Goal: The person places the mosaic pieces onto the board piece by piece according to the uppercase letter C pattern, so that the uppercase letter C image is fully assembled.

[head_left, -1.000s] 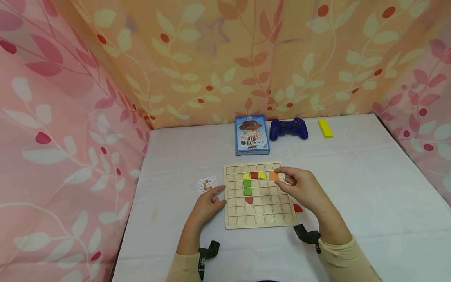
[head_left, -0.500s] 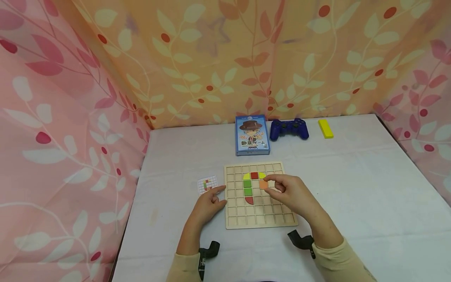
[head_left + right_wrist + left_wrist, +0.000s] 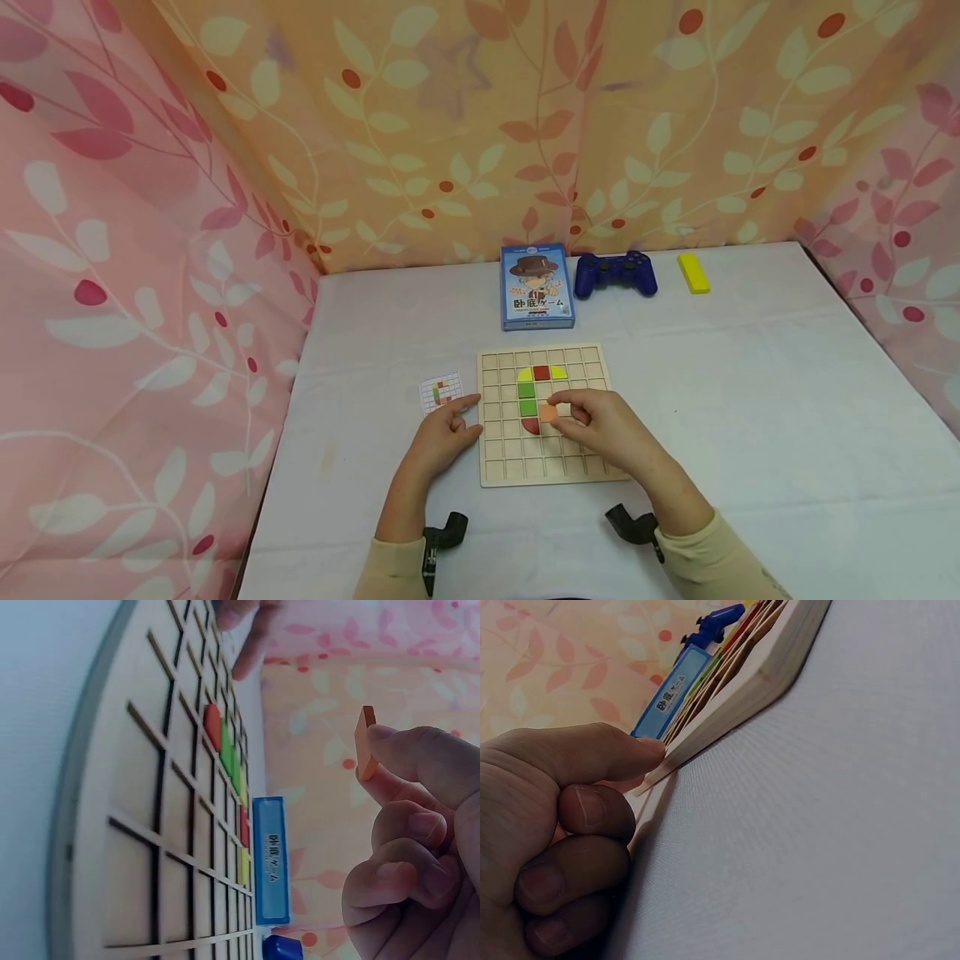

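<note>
Thumb and index finger of my right hand [image 3: 607, 425] pinch an orange square tile [image 3: 548, 413]. In the right wrist view the orange tile [image 3: 366, 742] is edge-on, held clear above the wooden grid board [image 3: 498, 467]. Set in the board are two yellow rounded tiles [image 3: 558, 372], a red square tile [image 3: 542, 373], two green square tiles [image 3: 528, 408] and a red rounded tile [image 3: 531, 427]. My left hand [image 3: 442, 437] touches the board's left edge with index finger and thumb; its other fingers curl under in the left wrist view.
A small pattern card [image 3: 441, 390] lies left of the board, partly behind my left hand. Farther back stand a blue box [image 3: 537, 287], a blue game controller [image 3: 616, 275] and a yellow block [image 3: 693, 274]. Patterned curtains [image 3: 525, 125] enclose the white-covered table [image 3: 787, 417].
My right hand has carried the orange tile left and nearer, from the board's upper right to beside the lower green tile. The left hand has stayed put.
</note>
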The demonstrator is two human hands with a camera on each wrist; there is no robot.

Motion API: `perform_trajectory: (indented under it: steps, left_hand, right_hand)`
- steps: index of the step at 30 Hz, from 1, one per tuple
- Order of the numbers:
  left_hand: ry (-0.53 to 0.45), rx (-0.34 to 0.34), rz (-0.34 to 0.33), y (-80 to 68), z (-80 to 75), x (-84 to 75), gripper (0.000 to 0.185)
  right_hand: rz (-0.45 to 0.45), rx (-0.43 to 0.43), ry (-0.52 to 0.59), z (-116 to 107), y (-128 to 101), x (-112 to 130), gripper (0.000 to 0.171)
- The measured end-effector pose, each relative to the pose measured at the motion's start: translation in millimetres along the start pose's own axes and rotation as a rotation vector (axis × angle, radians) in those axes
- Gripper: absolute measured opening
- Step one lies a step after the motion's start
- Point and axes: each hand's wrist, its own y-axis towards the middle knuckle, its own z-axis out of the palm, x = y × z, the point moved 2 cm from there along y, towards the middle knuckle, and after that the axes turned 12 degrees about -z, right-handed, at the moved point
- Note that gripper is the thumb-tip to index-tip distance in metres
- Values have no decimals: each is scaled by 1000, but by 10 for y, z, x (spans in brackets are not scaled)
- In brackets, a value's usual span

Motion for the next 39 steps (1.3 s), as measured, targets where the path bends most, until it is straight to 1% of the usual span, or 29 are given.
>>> perform_trajectory:
  steps: [5, 13, 20, 28, 39]
  left_hand:
    - [1, 1, 7, 5, 3, 6, 49]
    - [1, -2, 12, 0, -4, -6, 49]
    - [3, -4, 6, -4, -7, -11, 49]
    - [10, -8, 5, 2, -9, -14, 49]
    - [4, 3, -2, -4, -13, -12, 50]
  right_hand:
    - [6, 16, -12, 89, -14, -89, 25]
    - [-8, 37, -90, 198, -40, -203, 25]
    - [30, 75, -151, 255, -22, -264, 20]
    - [58, 86, -199, 282, -1, -294, 21]
    - [102, 92, -235, 317, 26, -314, 26]
